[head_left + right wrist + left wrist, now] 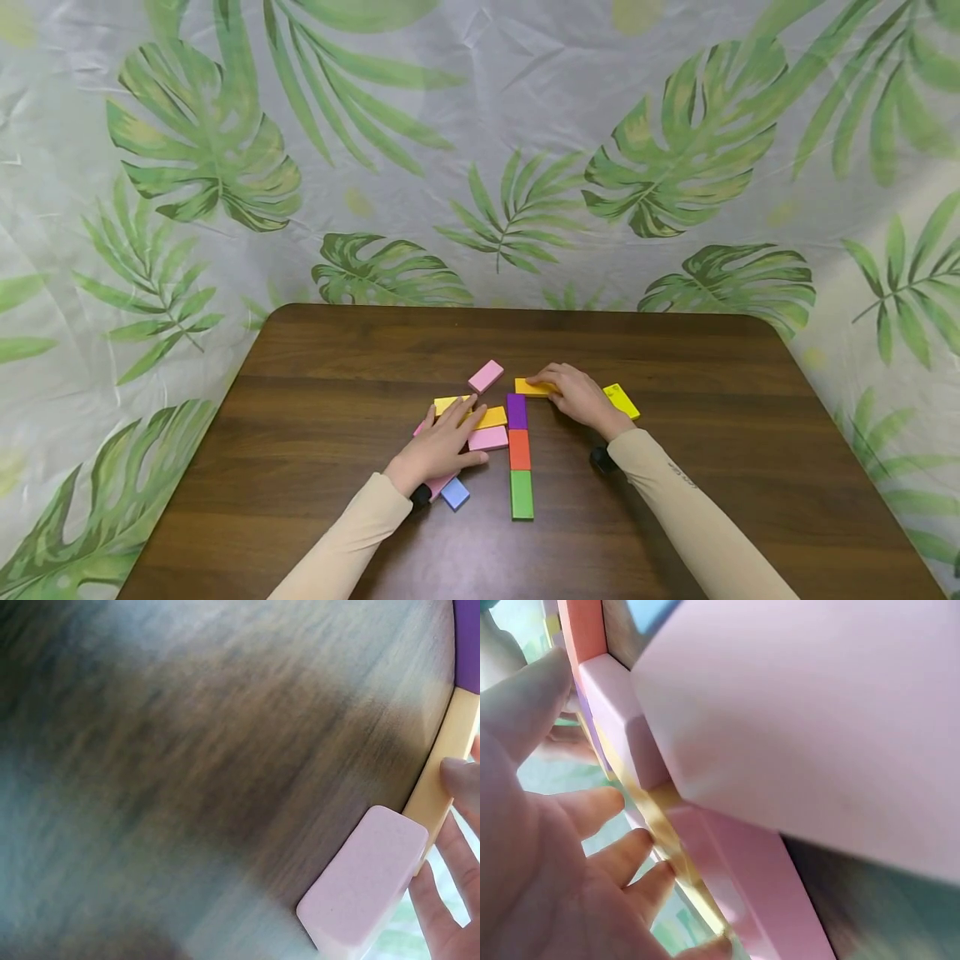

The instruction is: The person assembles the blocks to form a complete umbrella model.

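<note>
My right hand (583,398) pinches an orange block (528,387) lying crosswise at the far end of a column of blocks. In the right wrist view its thumb rests on the orange block (444,754), and a fingertip is right at the end of a pink block (367,877). The column holds a purple block (517,412), a red block (520,450) and a green block (522,495). My left hand (438,442) rests with fingers spread over a loose cluster with a pale yellow block (444,405), an orange-yellow block (492,417) and a pink block (489,438).
A loose pink block (486,376) lies beyond the cluster. A bright yellow block (621,401) sits beside the right wrist, and a blue block (455,494) is near the left wrist. The brown table (315,400) meets a leaf-printed cloth (510,100) behind its far edge.
</note>
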The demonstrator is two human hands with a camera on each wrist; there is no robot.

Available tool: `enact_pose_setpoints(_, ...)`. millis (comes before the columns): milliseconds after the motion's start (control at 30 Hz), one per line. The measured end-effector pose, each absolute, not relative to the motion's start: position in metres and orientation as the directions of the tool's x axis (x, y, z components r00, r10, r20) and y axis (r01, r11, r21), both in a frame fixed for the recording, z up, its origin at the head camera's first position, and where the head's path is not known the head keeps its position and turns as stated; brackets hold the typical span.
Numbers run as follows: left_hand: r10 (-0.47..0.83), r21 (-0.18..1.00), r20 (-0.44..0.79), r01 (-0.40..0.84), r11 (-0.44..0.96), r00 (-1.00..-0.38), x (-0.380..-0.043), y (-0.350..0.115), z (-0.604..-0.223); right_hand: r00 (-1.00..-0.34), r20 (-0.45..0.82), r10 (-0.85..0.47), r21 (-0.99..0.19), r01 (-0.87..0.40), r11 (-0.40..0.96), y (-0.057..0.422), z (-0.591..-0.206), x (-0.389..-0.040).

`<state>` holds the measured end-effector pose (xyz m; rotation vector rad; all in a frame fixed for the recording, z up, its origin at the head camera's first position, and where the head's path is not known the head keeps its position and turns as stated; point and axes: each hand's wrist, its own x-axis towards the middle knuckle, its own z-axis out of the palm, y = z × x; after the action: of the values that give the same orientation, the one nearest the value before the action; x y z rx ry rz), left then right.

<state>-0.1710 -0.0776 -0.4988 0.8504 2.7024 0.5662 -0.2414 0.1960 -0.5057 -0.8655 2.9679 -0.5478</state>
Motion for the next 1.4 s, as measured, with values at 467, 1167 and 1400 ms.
enact_pose_setpoints(467, 0.513, 0.43, -0.122, 0.421, 0.799, -0.85, -0.166, -0.099, -0.488, -0.852, 0.094, -0.514, -0.323, -0.515, 0.794, 0.198, -0.507, -0.242)
enact_pose_setpoints(1167, 0.517, 0.314, -0.192, 0.447, 0.838, -0.834, -0.206, -0.07, -0.486, -0.859, 0.072, -0.507, -0.35, -0.498, 0.793, 0.196, -0.506, -0.242)
enact_pose_setpoints(1400, 0.423, 0.32, -0.199, 0.35, 0.881, -0.884, -0.213, -0.086, -0.486, -0.857, 0.079, -0.51, -0.348, -0.503, 0.791, 0.197, -0.505, -0.24)
